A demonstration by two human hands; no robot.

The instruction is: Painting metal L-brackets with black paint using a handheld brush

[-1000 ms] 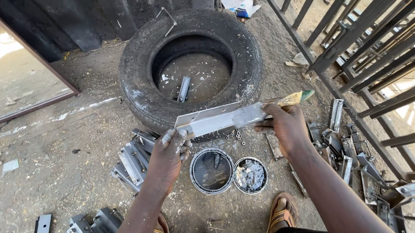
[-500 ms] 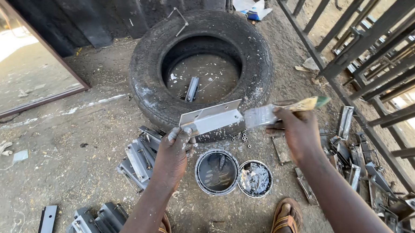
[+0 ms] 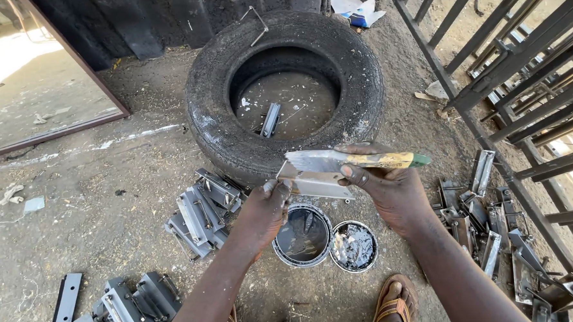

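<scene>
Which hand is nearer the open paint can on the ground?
Left. The left hand is right beside the paint can, at its upper left; the right hand is higher, to its right.

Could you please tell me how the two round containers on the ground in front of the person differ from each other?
The left tin is larger and holds dark, glossy liquid; the right tin is smaller and holds pale, silvery, clotted residue. The left tin lies below the left hand, partly hidden by it, while the right tin lies below the right hand and shows in full. Both are round, open-topped, touching side by side on the dirt.
</scene>
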